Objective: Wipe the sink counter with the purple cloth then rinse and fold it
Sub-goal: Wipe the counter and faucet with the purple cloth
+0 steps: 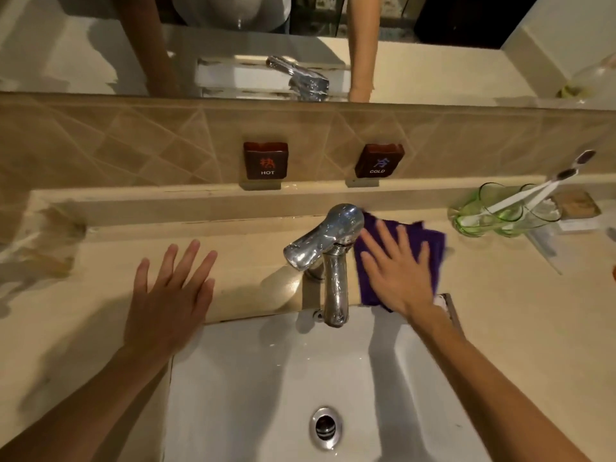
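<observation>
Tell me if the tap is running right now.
Off, as far as the view shows: no stream falls from the faucet spout into the sink, only scattered droplets in the basin.

Left wall plaque (pixel 265 160) reads "HOT"; right wall plaque (pixel 379 160) reads "COLD". Both carry Chinese characters above.

Warm, rather dim light falls from above, giving glare on the chrome faucet (pixel 328 258) and soft shadows on the counter (pixel 100 295), while edges bend and the right side blurs.
</observation>
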The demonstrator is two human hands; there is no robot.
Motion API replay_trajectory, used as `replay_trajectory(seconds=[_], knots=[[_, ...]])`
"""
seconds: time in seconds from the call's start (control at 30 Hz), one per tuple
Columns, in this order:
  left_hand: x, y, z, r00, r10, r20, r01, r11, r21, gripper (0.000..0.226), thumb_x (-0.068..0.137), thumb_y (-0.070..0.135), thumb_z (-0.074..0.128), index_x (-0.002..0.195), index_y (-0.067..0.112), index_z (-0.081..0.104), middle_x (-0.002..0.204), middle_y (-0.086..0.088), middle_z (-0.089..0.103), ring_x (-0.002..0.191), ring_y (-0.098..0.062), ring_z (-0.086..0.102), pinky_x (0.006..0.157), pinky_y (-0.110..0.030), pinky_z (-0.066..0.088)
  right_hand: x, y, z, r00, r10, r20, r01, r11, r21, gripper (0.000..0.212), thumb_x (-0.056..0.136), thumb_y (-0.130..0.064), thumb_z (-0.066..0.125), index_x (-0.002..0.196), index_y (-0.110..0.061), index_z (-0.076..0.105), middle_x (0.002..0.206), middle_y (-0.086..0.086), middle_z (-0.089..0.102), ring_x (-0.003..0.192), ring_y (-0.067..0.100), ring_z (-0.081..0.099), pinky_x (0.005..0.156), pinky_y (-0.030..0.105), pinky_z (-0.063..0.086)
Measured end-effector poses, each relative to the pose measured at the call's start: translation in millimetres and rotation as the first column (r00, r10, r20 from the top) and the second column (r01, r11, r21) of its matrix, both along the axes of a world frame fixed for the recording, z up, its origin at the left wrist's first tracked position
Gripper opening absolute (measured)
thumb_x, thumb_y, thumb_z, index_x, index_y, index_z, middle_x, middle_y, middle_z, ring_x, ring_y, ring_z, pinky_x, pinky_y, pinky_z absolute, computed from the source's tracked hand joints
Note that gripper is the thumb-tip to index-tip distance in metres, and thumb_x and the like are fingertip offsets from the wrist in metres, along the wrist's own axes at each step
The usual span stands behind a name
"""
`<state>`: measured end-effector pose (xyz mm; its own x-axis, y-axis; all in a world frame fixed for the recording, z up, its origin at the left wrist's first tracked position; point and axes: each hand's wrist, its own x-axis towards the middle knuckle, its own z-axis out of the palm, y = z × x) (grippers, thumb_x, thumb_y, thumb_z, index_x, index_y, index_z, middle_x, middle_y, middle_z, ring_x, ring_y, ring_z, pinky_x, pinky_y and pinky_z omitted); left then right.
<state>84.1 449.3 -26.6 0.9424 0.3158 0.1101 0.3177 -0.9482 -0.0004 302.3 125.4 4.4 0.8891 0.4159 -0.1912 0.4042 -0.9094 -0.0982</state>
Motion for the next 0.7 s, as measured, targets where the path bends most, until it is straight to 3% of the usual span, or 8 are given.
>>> replay_trajectory(seconds=[0.1,0.2,0.3,0.4,0.5,0.6,0.7], knots=[[-1.2,-0.8,3.9,1.0,0.018,-0.011,-0.018,0.999,-0.034,0.056,0.106,0.043,0.028,0.157,0.027,0.043,0.167,-0.006,0.037,0.151,-0.038,0.039,0.118,-0.061,0.026,-18.3,37.8,-6.0,0.981,0.194,0.0,-0.194,0.981,0.024,0.052,0.107,-0.052,0.015,0.154,-0.049,-0.007,0.165,-0.02,-0.012,0.156,0.021,-0.015,0.121,0.065,-0.007],[2.0,0.3,8.5,0.998,0.034,-0.054,-0.037,0.998,-0.054,0.056,0.106,0.047,0.025,0.157,0.029,0.043,0.167,-0.003,0.037,0.151,-0.035,0.039,0.117,-0.058,0.028,-5.8,29.7,-4.3,0.962,0.273,0.003,-0.273,0.961,0.045,0.054,0.103,-0.056,0.005,0.157,-0.049,0.005,0.168,-0.019,0.0,0.157,0.017,-0.009,0.122,0.063,-0.005],[0.9,1.3,9.6,0.996,0.028,-0.087,-0.033,0.998,-0.06,0.058,0.106,0.049,0.025,0.157,0.03,0.043,0.167,-0.003,0.037,0.152,-0.034,0.038,0.119,-0.057,0.027,15.0,1.8,-2.6,0.953,0.304,0.003,-0.304,0.95,0.077,0.052,0.102,-0.064,0.013,0.153,-0.057,0.015,0.168,-0.021,0.008,0.157,0.012,-0.001,0.123,0.061,-0.001],[1.5,0.2,12.9,0.996,0.031,-0.08,-0.037,0.997,-0.07,0.06,0.104,0.051,0.023,0.156,0.03,0.044,0.167,-0.003,0.037,0.153,-0.028,0.034,0.126,-0.043,0.008,36.0,-30.1,-2.9,0.973,0.23,0.011,-0.23,0.97,0.077,0.052,0.101,-0.067,0.017,0.152,-0.06,0.013,0.168,-0.022,0.008,0.157,0.012,0.0,0.123,0.062,0.0],[5.2,-4.6,18.8,0.995,0.055,-0.087,-0.062,0.995,-0.081,0.061,0.103,0.052,0.022,0.155,0.028,0.046,0.165,-0.004,0.041,0.152,-0.03,0.036,0.121,-0.03,-0.012,60.8,-60.5,-0.5,0.986,0.168,0.02,-0.169,0.985,0.048,0.053,0.1,-0.067,0.017,0.153,-0.06,0.013,0.168,-0.022,0.008,0.157,0.012,0.002,0.122,0.063,0.001],[6.7,-4.5,20.8,0.996,0.048,-0.08,-0.054,0.995,-0.079,0.06,0.104,0.051,0.023,0.154,0.028,0.047,0.164,-0.005,0.042,0.153,-0.028,0.034,0.122,-0.035,-0.004,69.9,-66.4,-0.1,0.994,0.106,0.024,-0.107,0.993,0.044,0.053,0.099,-0.067,0.014,0.152,-0.06,0.013,0.168,-0.023,0.009,0.157,0.012,0.004,0.122,0.063,0.002],[6.6,-3.9,13.9,0.998,0.029,-0.048,-0.032,0.998,-0.058,0.058,0.105,0.047,0.026,0.153,0.025,0.049,0.163,-0.007,0.043,0.152,-0.031,0.036,0.122,-0.051,0.02,57.9,-56.4,-5.7,0.998,0.039,0.046,-0.041,0.998,0.048,0.05,0.102,-0.063,0.012,0.152,-0.06,0.008,0.168,-0.021,0.007,0.157,0.015,0.001,0.122,0.065,0.001]])
